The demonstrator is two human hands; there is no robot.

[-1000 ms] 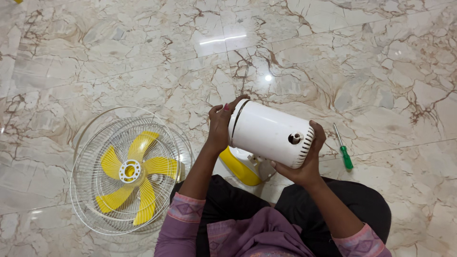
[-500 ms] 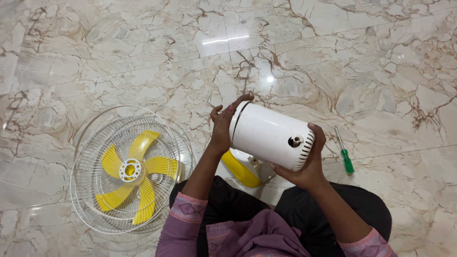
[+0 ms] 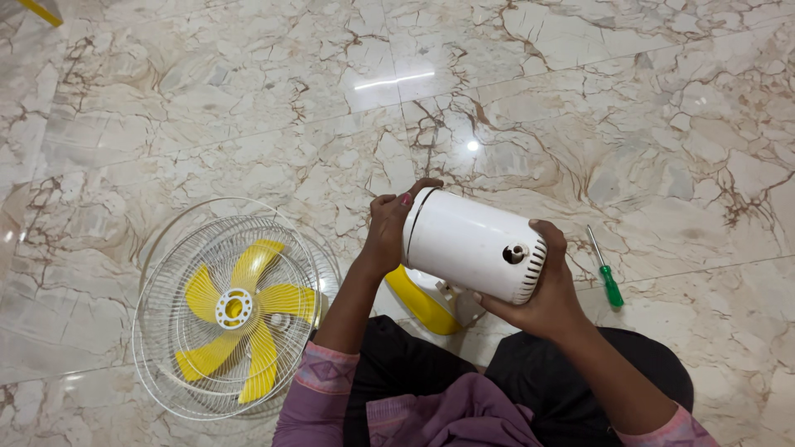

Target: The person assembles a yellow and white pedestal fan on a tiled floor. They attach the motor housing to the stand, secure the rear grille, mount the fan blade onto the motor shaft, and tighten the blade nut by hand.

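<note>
I hold a white cylindrical fan motor housing [image 3: 464,242] above my lap, lying on its side. My left hand [image 3: 386,229] grips its front rim at the left. My right hand [image 3: 546,290] cups its vented rear end from below. A yellow and white fan part [image 3: 426,300] sits on the floor just under the housing, partly hidden by it.
A round wire fan guard [image 3: 157,331] with a yellow blade [image 3: 236,319] inside lies on the marble floor at my left. A green-handled screwdriver [image 3: 606,271] lies on the floor to the right. My dark-clothed legs fill the bottom middle.
The housing and both hands have dropped slightly in the view and the housing has tilted a little; the view has shifted, so the fan guard sits lower and further right.
</note>
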